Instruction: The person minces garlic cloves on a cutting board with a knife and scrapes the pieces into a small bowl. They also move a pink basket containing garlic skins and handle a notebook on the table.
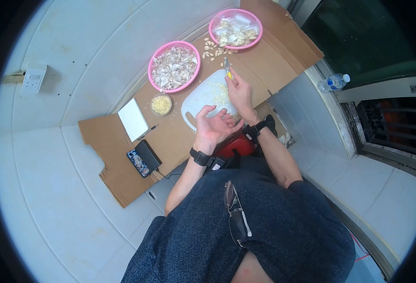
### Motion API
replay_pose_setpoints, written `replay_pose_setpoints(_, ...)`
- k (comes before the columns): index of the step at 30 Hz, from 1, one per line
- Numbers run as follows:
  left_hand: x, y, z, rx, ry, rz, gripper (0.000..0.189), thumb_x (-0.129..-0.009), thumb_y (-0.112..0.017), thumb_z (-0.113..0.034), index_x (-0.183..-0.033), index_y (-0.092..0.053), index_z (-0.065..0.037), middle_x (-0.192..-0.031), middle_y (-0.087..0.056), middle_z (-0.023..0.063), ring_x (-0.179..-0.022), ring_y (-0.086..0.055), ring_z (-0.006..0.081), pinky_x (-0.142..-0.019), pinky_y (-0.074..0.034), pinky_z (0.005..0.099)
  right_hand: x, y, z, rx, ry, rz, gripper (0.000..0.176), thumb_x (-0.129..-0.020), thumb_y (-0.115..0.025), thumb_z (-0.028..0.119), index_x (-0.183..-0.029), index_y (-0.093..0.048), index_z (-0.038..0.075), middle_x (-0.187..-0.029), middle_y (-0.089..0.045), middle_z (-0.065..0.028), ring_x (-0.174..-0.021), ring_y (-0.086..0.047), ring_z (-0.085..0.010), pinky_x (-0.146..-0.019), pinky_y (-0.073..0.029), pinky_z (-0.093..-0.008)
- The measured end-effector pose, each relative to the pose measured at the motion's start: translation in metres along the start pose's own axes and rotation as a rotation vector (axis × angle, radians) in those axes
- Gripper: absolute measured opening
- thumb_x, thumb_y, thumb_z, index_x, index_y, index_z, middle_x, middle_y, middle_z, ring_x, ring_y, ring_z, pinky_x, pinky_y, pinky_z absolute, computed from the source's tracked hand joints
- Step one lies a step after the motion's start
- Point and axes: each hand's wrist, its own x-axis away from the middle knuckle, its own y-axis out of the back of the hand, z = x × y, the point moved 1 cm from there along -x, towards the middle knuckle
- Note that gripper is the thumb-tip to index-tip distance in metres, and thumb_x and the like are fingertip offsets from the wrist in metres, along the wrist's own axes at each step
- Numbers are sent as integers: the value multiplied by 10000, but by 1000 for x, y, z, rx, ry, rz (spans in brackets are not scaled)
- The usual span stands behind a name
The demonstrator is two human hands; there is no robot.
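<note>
A small knife with a yellow part on its handle is gripped in my right hand, its blade pointing away from me above the far right edge of the white cutting board. My left hand is palm up at the near edge of the board, fingers apart and slightly curled, with nothing in it. Chopped pale bits, like garlic, lie on the board between the hands. Loose cloves are scattered on the cardboard beyond the board.
Pink baskets hold peels and cloves in plastic. A small bowl of chopped bits, a notebook, a pen and a phone stand left. A water bottle lies on the right ledge.
</note>
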Motion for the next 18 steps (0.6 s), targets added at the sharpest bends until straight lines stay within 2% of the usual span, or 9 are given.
replay_pose_setpoints(1, -1, 2, 0, 0, -1, 2, 321, -875, -714, -269, -1001, -554, -20, -900, -499, 98, -838, -526, 243, -1244, -388, 675, 0, 1, 2, -1, -5, 9, 481, -1023, -775, 168, -1494, -716, 88, -629, -377, 17, -594, -410, -69, -568, -387, -336)
replay_pose_setpoints(2, -2, 4, -1, -5, -27, 16, 351, -871, -726, -267, -1044, -542, -22, -891, -502, 94, -821, -539, 243, -1242, -391, 661, 0, 1, 4, -2, -3, 9, 481, -1023, -775, 168, -1494, -716, 88, -629, -377, 17, -594, -410, -69, -568, -387, -336)
replay_pose_setpoints(4, 0, 1, 1, -9, -54, 30, 387, -867, -739, -264, -1087, -530, -25, -882, -505, 90, -805, -553, 242, -1240, -394, 647, -1, 1, 0, -6, 15, -14, 453, -1019, -770, 243, -1455, -740, 122, -604, -512, -114, -520, -482, -224, -549, -403, -449)
replay_pose_setpoints(8, 1, 6, 8, -95, 40, -3, 353, -881, -718, -283, -1041, -550, -17, -884, -518, 85, -808, -569, 260, -1238, -399, 648, -1, -3, 0, 2, 18, -26, 452, -1013, -774, 239, -1447, -744, 119, -603, -546, -125, -508, -507, -249, -545, -415, -461)
replay_pose_setpoints(9, -1, 8, 9, -126, 80, 12, 344, -889, -708, -291, -1030, -555, -17, -886, -523, 83, -807, -573, 263, -1238, -397, 653, -1, -2, 4, 14, 37, -18, 452, -1012, -772, 232, -1448, -742, 117, -633, -589, -148, -529, -553, -276, -559, -437, -469)
replay_pose_setpoints(11, -6, 12, 6, -84, 75, -8, 343, -903, -690, -309, -1022, -556, -17, -887, -522, 91, -826, -569, 261, -1234, -393, 666, 2, 1, 9, 29, 51, -16, 452, -1011, -770, 225, -1448, -740, 116, -664, -631, -171, -551, -598, -302, -572, -458, -477)
replay_pose_setpoints(13, -3, 6, 2, -55, 52, 41, 332, -886, -704, -290, -952, -555, -1, -910, -521, 117, -849, -541, 265, -1242, -408, 665, 4, 4, 13, 73, 160, -16, 447, -1010, -764, 208, -1446, -737, 115, -759, -698, -216, -640, -679, -371, -628, -503, -505)
replay_pose_setpoints(17, -6, 11, -6, 66, -15, -31, 302, -890, -697, -269, -949, -554, -10, -908, -513, 114, -855, -542, 259, -1225, -429, 650, 6, 9, 8, 92, 127, 10, 436, -1013, -758, 202, -1435, -738, 96, -827, -728, -242, -715, -713, -413, -678, -529, -526)
replay_pose_setpoints(18, -5, 12, -12, 40, -84, -44, 283, -889, -712, -243, -985, -561, -24, -897, -522, 106, -863, -554, 257, -1195, -449, 643, 8, 12, 2, 140, 140, 69, 454, -1014, -753, 201, -1450, -723, 79, -819, -726, -244, -726, -718, -417, -682, -535, -528)
